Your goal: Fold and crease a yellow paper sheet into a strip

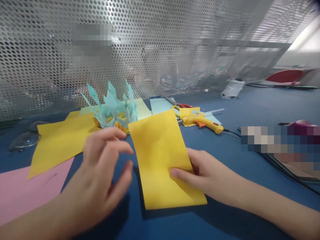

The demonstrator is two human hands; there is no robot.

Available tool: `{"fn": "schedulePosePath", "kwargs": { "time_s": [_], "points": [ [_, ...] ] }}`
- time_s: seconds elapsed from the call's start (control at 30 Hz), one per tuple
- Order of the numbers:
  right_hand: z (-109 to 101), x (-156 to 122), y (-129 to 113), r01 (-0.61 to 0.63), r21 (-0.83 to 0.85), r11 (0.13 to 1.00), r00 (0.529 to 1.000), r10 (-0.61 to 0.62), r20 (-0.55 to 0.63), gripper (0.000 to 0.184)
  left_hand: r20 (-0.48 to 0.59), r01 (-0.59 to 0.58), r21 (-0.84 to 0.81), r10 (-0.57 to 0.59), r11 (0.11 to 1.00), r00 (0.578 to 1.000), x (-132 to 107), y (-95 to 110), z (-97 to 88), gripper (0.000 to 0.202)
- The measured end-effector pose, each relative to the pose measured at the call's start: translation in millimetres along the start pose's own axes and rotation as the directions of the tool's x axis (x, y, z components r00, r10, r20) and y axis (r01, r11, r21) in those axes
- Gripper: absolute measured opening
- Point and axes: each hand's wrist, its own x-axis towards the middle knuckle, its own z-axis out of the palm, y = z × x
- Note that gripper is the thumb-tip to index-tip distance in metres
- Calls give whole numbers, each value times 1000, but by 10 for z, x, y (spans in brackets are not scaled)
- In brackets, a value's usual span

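Observation:
A folded yellow paper strip (160, 156) lies on the blue table (237, 153) in front of me. My right hand (200, 173) pinches its right edge, thumb on top and fingers under it. Just left of the strip, my left hand (105, 180) hovers with its fingers spread and curved, holding nothing. Behind the strip stands a light blue folded-paper crown (112, 108) with pointed tips and a bit of orange at its base.
Yellow sheets (57, 140) and a pink sheet (22, 190) lie at the left. A yellow glue gun (202, 121), red-handled scissors (181, 105) and pale blue paper (160, 105) sit behind. Cables (287, 166) run at the right. A perforated metal screen (160, 50) closes the far side.

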Motion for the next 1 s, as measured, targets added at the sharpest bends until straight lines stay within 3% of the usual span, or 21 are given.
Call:
{"fn": "schedulePosePath", "kwargs": {
  "time_s": [0.1,0.2,0.27,0.4,0.5,0.67,0.8,1.0],
  "points": [
    [7,-1,13,61,-71,996,997,-65,-52,12,80,-238,-215,260,947,962,-93,252,-23,30],
    [-9,0,26,103,-161,981,989,-119,-90,5,261,-385,-282,457,879,850,-133,350,36,39],
    [-17,10,39,117,-219,969,983,-144,-114,6,340,-429,-269,501,862,795,-113,341,74,38],
    [17,51,81,93,-313,945,969,-159,-191,8,408,-471,-237,527,850,746,-47,260,98,53],
    [77,68,98,95,-338,936,963,-173,-209,10,388,-480,-209,523,852,759,-65,225,113,52],
    [131,48,57,226,-240,944,963,-253,-88,11,265,-400,-208,445,893,856,-136,251,120,42],
    [124,58,26,235,-182,955,967,-249,-60,7,194,-445,-261,498,857,845,-130,238,101,35],
    [103,80,-29,124,-128,984,990,-132,-53,13,164,-423,-300,483,855,860,-114,195,162,30]
  ]
}}
